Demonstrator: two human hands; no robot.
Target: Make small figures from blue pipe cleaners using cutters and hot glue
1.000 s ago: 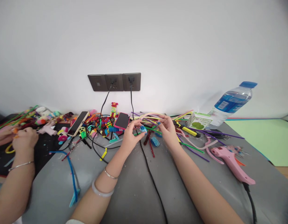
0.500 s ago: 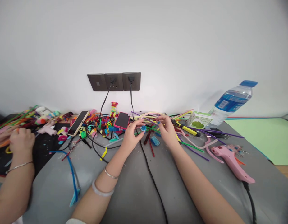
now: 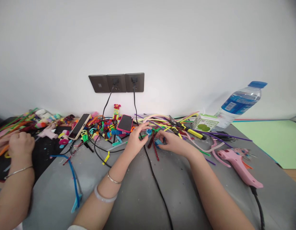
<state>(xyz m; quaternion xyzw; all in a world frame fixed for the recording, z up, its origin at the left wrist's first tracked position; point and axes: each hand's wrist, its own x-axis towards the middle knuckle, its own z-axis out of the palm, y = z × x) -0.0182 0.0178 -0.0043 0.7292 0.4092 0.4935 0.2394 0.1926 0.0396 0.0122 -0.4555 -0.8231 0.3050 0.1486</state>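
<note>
My left hand [image 3: 137,139] pinches a small blue fuzzy piece [image 3: 148,131], seemingly made of coiled pipe cleaner, between thumb and fingertips above the table. To its right, my right hand [image 3: 170,142] is lowered with thumb and fingers closed around a light-blue bundle [image 3: 158,142] at the tabletop. My fingers partly cover that bundle. Dark red tinsel stems [image 3: 155,148] lie just left of it. Behind my hands is a heap of pipe cleaners [image 3: 157,119], with yellow-handled pliers [image 3: 193,131] at its right.
A pink glue gun [image 3: 240,167], a green-white box [image 3: 205,123] and a tilted water bottle [image 3: 241,103] are on the right. Black cables [image 3: 154,179] cross the grey table. Phones [image 3: 125,123] and small figures stand left of centre. Another person's hand [image 3: 20,145] works at far left.
My right hand has come down and left from above the pipe cleaners onto the light-blue bundle, its fingers closing around it. The left hand stays almost still with its blue piece.
</note>
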